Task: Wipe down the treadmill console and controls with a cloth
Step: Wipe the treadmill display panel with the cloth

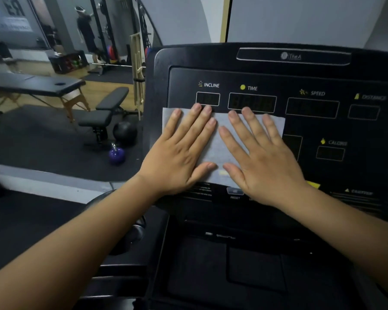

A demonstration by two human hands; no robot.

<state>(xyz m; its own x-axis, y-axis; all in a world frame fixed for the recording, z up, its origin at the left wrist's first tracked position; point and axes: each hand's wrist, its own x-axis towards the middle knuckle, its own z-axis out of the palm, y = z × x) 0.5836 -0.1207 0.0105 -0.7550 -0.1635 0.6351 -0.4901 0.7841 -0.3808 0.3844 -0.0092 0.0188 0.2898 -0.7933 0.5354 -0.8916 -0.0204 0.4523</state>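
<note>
A black treadmill console (311,121) fills the right of the head view, with dark display windows labelled INCLINE, TIME, SPEED, DISTANCE and CALORIE. A thin white cloth (220,144) lies flat on the console's left part, below the INCLINE and TIME windows. My left hand (182,151) presses flat on the cloth's left half, fingers straight and spread. My right hand (262,157) presses flat on its right half, fingers straight. The two thumbs nearly meet over the cloth's lower middle. A PRESET button (235,191) peeks out below the cloth.
Below the console sits a dark tray area (233,265). Left of the treadmill stand a black weight bench (105,113), a dark medicine ball (124,133), a purple kettlebell (116,154) and a massage table (38,86). A person (85,30) stands far back by a rack.
</note>
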